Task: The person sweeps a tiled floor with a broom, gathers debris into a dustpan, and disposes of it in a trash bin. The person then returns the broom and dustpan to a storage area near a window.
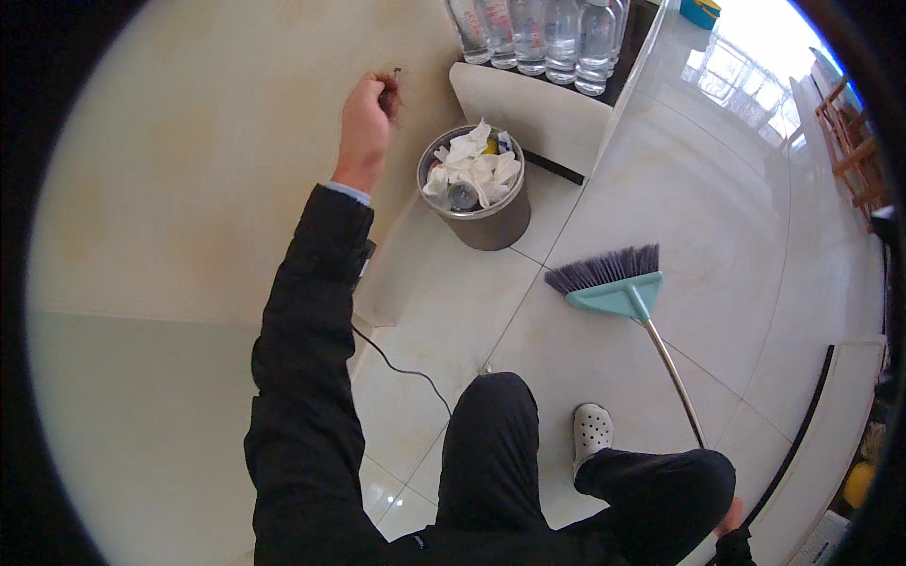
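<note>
My left hand [368, 123] is curled against the cream wall [189, 160] beside a small dark fixture [396, 73]; whatever its fingers may hold is too small to make out. At the lower right, behind my knee, my right hand [729, 517] is partly visible, closed in line with the steel handle [675, 377] of a broom, whose teal head with purple bristles [613, 292] rests on the tiles. Right of my left hand, a bin [481, 226] holds crumpled white tissues and other rubbish.
Several water bottles [593, 52] stand on a ledge [528, 113]. A dark cord [406, 371] crosses the floor [717, 208]. A blue container [700, 11] sits at the top, wooden furniture [845, 141] at the right, and a white raised edge [821, 443] at the lower right.
</note>
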Motion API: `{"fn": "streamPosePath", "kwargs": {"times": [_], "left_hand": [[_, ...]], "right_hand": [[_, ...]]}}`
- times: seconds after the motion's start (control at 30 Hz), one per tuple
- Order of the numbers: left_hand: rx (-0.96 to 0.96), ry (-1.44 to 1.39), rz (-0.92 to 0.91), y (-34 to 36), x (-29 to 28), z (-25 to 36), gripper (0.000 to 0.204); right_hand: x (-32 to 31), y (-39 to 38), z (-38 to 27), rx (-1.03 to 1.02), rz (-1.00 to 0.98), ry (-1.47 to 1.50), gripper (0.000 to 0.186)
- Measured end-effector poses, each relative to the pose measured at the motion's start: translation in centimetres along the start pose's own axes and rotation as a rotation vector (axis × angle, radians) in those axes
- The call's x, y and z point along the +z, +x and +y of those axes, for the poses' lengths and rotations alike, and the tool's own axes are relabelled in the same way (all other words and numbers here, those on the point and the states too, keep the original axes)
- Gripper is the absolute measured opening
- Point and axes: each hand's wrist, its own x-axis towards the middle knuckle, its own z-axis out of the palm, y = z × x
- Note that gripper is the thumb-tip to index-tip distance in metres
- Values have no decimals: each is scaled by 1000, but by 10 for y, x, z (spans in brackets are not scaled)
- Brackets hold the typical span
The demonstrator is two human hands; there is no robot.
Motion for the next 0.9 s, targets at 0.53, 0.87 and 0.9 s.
{"fn": "streamPosePath", "kwargs": {"times": [0.53, 0.87, 0.9], "left_hand": [[-62, 1303, -253, -35, 26, -227, 17], [-171, 1224, -906, -26, 17, -269, 32], [-200, 1217, -963, -25, 18, -264, 32]], "right_hand": [[1, -12, -29, -101, 107, 24, 25], [-1, -18, -37, -67, 50, -19, 29], [1, -19, -34, -59, 43, -19, 29]]}}
